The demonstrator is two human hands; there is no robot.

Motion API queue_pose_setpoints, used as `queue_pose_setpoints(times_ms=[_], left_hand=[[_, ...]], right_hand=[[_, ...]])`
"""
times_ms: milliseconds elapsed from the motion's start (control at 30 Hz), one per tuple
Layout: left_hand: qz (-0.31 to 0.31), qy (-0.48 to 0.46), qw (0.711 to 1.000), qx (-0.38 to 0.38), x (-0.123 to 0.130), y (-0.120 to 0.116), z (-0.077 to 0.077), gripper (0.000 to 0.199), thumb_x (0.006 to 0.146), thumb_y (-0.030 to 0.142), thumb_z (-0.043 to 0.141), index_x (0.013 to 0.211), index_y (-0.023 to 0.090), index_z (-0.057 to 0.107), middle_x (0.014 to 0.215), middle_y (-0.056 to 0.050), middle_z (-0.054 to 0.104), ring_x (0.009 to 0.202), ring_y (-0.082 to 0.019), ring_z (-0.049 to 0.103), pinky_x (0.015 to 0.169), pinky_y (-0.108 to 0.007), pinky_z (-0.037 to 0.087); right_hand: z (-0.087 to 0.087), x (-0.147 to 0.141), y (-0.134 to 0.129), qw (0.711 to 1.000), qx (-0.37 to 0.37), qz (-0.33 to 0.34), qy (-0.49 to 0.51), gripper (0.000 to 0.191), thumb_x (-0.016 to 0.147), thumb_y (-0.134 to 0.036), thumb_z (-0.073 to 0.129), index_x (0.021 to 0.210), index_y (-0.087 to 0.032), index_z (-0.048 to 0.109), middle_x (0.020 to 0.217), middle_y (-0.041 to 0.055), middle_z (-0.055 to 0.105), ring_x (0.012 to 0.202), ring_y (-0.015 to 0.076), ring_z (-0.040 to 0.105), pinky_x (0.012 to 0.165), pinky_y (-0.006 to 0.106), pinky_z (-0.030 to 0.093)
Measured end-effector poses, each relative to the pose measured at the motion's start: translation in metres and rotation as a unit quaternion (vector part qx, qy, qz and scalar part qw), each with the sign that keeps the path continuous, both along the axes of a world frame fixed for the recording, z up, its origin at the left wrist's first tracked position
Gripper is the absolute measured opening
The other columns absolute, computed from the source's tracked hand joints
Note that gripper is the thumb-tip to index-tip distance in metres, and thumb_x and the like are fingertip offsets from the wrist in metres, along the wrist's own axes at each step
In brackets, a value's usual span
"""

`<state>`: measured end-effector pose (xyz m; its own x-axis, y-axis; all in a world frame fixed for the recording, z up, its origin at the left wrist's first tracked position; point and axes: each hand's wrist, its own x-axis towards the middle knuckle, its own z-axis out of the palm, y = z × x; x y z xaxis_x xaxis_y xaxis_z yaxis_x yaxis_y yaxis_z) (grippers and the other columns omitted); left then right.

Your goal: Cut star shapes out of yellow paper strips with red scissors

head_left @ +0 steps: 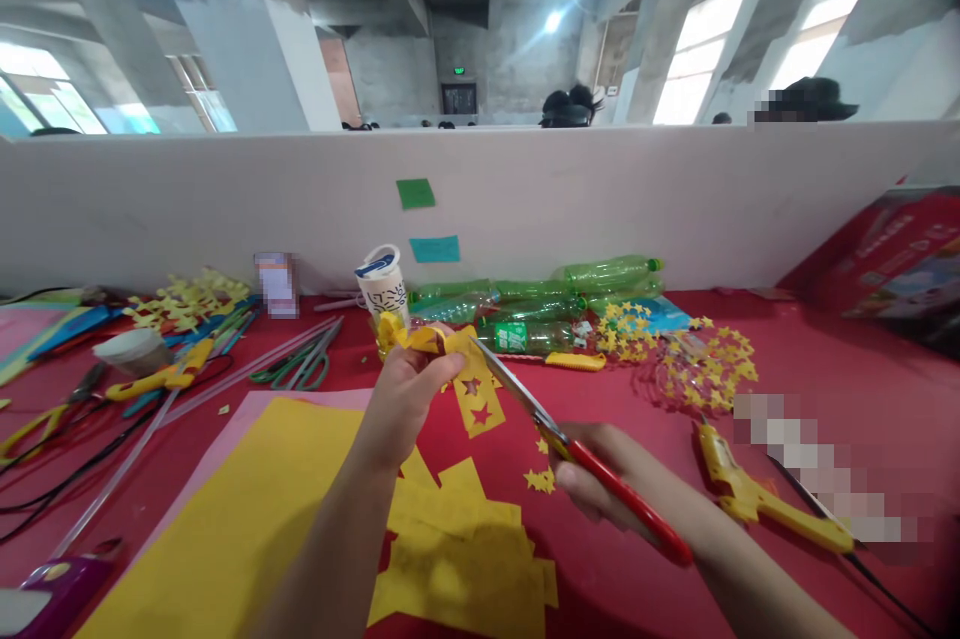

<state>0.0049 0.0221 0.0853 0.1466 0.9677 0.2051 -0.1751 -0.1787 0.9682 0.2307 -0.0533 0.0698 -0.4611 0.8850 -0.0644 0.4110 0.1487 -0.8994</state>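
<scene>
My left hand [411,389] pinches a yellow strip [480,409] with star-shaped holes, its upper part curled over my fingers. My right hand [600,469] grips red-handled scissors [517,389], whose blades point up and left and reach the strip's upper right edge beside my left thumb. Below the strip lie small yellow stars [540,481]. Cut yellow pieces [465,569] are piled under my hands, next to a large yellow sheet [247,489] over a pink one.
Green bottles [525,336] and a white cup [382,287] stand or lie along the partition [300,209]. Star clusters [712,359] and a yellow glue gun [757,499] are at right. Green scissors [300,359], another glue gun [165,376] and pliers [37,434] lie at left.
</scene>
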Motion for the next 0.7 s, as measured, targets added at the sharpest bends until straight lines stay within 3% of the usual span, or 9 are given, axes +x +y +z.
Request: queue_pose_setpoints(times_ms=[133,267,433,700], left_hand=[[-0.010,0.006,1.000,0.017,-0.0017,0.0010,-0.0017,0.009,0.079,0.020,0.061,0.073,0.017,0.066,0.070,-0.001,0.064,0.069,-0.015,0.058,0.071,-0.026,0.046],[0.005,-0.007,1.000,0.007,0.0000,0.0004,-0.0022,0.009,0.078,0.020,0.061,0.077,0.017,0.069,0.074,-0.002,0.066,0.073,-0.016,0.058,0.073,-0.026,0.047],[0.019,-0.036,0.999,-0.015,-0.0018,-0.0001,-0.0033,0.006,0.076,0.021,0.065,0.079,0.017,0.069,0.072,0.000,0.064,0.071,-0.013,0.056,0.069,-0.022,0.045],[-0.033,-0.041,0.996,-0.071,-0.0052,-0.0016,-0.0029,0.015,0.078,0.024,0.065,0.067,0.014,0.064,0.061,0.000,0.059,0.056,-0.011,0.052,0.054,-0.022,0.043]], right_hand=[[-0.0005,-0.0005,-0.0017,1.000,-0.009,0.005,0.005,0.045,0.086,-0.060,0.053,0.068,-0.020,0.045,0.054,-0.0044,0.048,0.044,0.0084,0.040,0.042,0.021,0.025],[-0.0011,-0.0010,-0.0020,1.000,-0.009,0.011,0.012,0.048,0.089,-0.064,0.044,0.070,-0.019,0.044,0.056,-0.0034,0.050,0.043,0.0078,0.039,0.041,0.021,0.025],[-0.0014,-0.0005,-0.0008,1.000,-0.009,0.014,0.015,0.049,0.084,-0.065,0.052,0.068,-0.019,0.043,0.054,-0.0046,0.047,0.043,0.0078,0.040,0.042,0.020,0.025],[-0.0044,-0.0013,0.0002,1.000,-0.018,0.019,0.012,0.048,0.086,-0.063,0.051,0.067,-0.019,0.044,0.052,-0.0047,0.047,0.042,0.0078,0.040,0.041,0.020,0.024]])
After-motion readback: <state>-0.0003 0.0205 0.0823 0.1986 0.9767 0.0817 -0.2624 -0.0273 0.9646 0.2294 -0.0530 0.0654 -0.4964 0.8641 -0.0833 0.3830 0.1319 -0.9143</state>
